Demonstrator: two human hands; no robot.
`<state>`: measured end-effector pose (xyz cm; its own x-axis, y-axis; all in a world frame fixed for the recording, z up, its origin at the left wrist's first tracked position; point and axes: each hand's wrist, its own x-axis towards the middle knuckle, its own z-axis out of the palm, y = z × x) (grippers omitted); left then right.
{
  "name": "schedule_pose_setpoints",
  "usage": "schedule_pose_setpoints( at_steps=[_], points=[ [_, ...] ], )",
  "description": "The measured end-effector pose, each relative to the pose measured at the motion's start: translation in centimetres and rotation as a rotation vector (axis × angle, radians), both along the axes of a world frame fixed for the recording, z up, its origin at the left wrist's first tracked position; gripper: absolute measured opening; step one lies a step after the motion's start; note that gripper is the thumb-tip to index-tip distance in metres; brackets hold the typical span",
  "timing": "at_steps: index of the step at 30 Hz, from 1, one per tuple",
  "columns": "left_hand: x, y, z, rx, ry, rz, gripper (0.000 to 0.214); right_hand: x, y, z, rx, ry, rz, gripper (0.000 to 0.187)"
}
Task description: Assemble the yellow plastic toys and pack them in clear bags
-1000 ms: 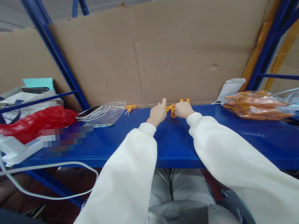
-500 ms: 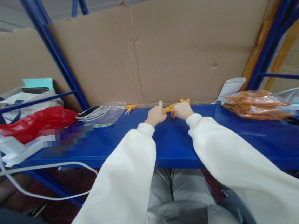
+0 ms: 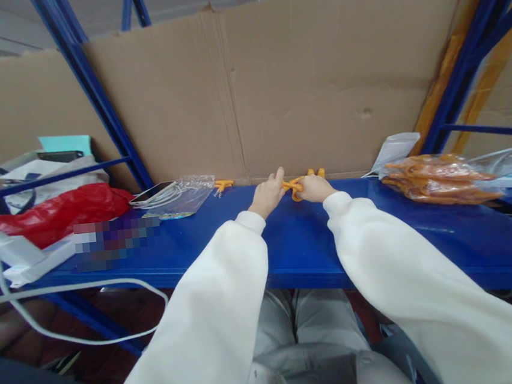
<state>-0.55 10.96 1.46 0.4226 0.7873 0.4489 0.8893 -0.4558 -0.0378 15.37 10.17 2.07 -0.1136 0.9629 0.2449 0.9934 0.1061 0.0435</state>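
Near the back of the blue shelf, both my hands are on a small orange plastic piece point(image 3: 293, 186) with thin arms and a rounded loop below; its exact kind is unclear. My left hand point(image 3: 267, 196) pinches its left end, index finger pointing up and forward. From the other side my right hand point(image 3: 318, 188) grips it, fingers closed and covering its right part. Just behind the right hand, more orange plastic point(image 3: 316, 173) shows; whether it belongs to the same piece is hidden. Further left lies another small orange piece point(image 3: 224, 184) by the cardboard.
Cardboard point(image 3: 300, 85) walls off the back of the blue shelf point(image 3: 297, 242). To the right lies a clear bag of orange parts point(image 3: 438, 180). On the left are a phone point(image 3: 154, 193), a plastic bag point(image 3: 188, 197), a red bag point(image 3: 68, 211) and a hanging white cable point(image 3: 84, 340).
My right hand has shifted slightly right and turned. My left index finger now leans further right, over the orange piece, whose angle has changed a little.
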Motion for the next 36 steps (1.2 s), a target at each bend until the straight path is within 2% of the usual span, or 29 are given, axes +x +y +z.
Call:
schedule_pose_setpoints(
  at_steps=[10, 14, 19, 25, 31, 36],
  points=[
    [0.1, 0.0, 0.3, -0.069, -0.125, -0.032, 0.050, -0.4, -0.3, 0.0, 0.104, -0.132, -0.041, 0.038],
    [0.1, 0.1, 0.4, -0.131, -0.179, -0.042, 0.044, -0.4, -0.3, -0.1, 0.103, -0.175, -0.025, 0.037],
    [0.1, 0.8, 0.1, -0.175, -0.257, -0.060, 0.052, -0.4, -0.1, -0.3, 0.134, -0.223, 0.013, 0.033],
    [0.1, 1.1, -0.3, -0.210, -0.296, -0.028, 0.051, -0.4, -0.1, -0.3, 0.117, -0.264, 0.067, 0.033],
    [-0.4, 0.9, -0.3, -0.095, -0.252, -0.022, 0.046, -0.3, -0.3, 0.0, 0.096, -0.134, 0.050, 0.036],
    [-0.7, 1.0, -0.5, 0.000, -0.159, -0.089, 0.044, 0.0, -0.1, -0.1, -0.097, 0.100, 0.149, 0.034]
  ],
)
